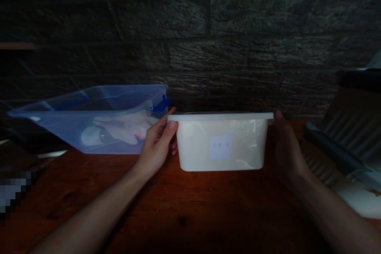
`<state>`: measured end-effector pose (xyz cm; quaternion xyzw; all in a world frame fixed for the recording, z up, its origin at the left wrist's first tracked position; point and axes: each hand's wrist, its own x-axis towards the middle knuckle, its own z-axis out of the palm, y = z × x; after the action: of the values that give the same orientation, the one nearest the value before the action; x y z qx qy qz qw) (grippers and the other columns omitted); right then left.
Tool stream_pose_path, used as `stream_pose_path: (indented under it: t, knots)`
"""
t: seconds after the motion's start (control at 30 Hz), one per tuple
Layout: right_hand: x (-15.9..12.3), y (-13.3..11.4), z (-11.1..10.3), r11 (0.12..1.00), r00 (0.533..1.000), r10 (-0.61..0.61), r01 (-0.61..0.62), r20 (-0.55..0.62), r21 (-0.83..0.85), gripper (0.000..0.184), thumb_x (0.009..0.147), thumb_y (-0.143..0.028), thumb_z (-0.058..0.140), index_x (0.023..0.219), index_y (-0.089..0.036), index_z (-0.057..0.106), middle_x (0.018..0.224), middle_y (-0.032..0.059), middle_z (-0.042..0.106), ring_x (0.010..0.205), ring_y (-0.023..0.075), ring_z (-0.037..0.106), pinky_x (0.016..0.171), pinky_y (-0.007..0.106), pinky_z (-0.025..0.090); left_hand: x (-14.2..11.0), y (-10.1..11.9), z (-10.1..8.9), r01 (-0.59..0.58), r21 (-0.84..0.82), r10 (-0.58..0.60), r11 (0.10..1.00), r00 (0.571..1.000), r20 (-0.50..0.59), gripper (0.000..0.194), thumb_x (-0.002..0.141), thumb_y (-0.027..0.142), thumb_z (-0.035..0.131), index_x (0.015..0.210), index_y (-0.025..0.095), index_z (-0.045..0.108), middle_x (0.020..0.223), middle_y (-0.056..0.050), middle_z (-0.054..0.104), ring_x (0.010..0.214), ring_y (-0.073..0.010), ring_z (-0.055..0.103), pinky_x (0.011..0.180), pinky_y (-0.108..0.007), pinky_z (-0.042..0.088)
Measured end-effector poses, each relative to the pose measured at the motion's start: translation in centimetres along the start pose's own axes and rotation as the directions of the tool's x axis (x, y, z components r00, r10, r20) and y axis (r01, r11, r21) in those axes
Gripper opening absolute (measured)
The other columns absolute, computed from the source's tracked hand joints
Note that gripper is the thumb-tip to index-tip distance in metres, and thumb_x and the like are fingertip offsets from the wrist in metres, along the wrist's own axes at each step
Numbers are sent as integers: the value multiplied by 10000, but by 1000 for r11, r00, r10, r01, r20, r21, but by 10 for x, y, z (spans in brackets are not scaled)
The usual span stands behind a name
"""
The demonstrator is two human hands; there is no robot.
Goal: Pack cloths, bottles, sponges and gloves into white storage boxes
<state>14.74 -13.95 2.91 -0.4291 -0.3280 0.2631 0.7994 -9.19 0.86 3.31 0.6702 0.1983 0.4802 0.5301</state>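
A white plastic storage box (196,147) with a flat rim or lid edge stands upright between my hands, a small paper label (220,146) with handwriting on its front. My left hand (157,139) grips its left end, thumb at the rim and fingers behind. At the other end my right hand (287,147) holds the rim, its fingers mostly in shadow. Whether the box touches the table or hangs just above it, I cannot tell. Its inside is hidden from this low angle.
A clear bluish bin (59,127) with a blue latch (161,104) sits to the left, pale wrapped items inside. The wooden table (178,214) runs up to a dark brick wall (238,47). Dark-edged ribbed objects (342,147) are stacked at the right.
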Motion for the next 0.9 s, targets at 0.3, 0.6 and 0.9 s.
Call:
stream_pose_path:
  t: [0.3,0.6,0.9]
  knots:
    - [-3,-1,2,999,1000,20,-20,-18,31,422,947,-596,537,1251,-355,704,1307,-7,711,1415,291,500,1194,508,392,-2,3,2,11,-23,-12,1000,999,-41,630,944,485,624,1488,192,501,611,40,467,461,-109,443,371,-221,364]
    - [-2,2,0,999,1000,22,-21,-18,36,472,938,-626,532,1255,-317,696,1300,24,717,1369,306,548,1129,518,450,-3,8,2,41,37,-40,998,999,-37,734,940,549,615,1527,146,438,622,37,510,457,-94,447,398,-212,358]
    - [0,3,0,998,999,23,-21,-24,58,428,946,-613,518,1220,-349,715,1346,-5,690,1402,284,515,1150,497,436,-3,6,0,25,73,-23,997,999,-25,698,948,546,599,1510,156,463,639,26,503,476,-105,467,400,-215,373]
